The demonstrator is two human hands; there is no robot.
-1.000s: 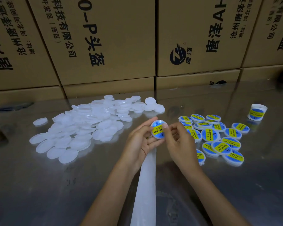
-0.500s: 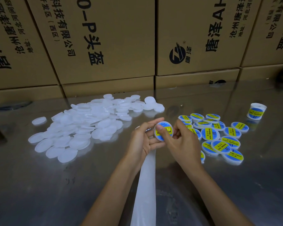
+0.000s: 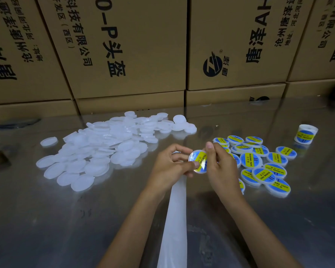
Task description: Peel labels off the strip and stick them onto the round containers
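Steel table: blank lids left, labelled ones right, keeping the two piles sorted. Left hand pinches strip and container; right hand grips the container, steadying it between both hands.

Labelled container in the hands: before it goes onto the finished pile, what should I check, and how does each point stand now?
1. Label on the held container: ok, blue and yellow face shows.
2. Label pressed flat: cannot tell, glare.
3. Grip: ok, left hand and right hand both pinch it.
4. Finished pile within the right hand's reach: ok, probably.
5. Backing strip held by left hand: cannot tell.
6. Blank containers left: ok.
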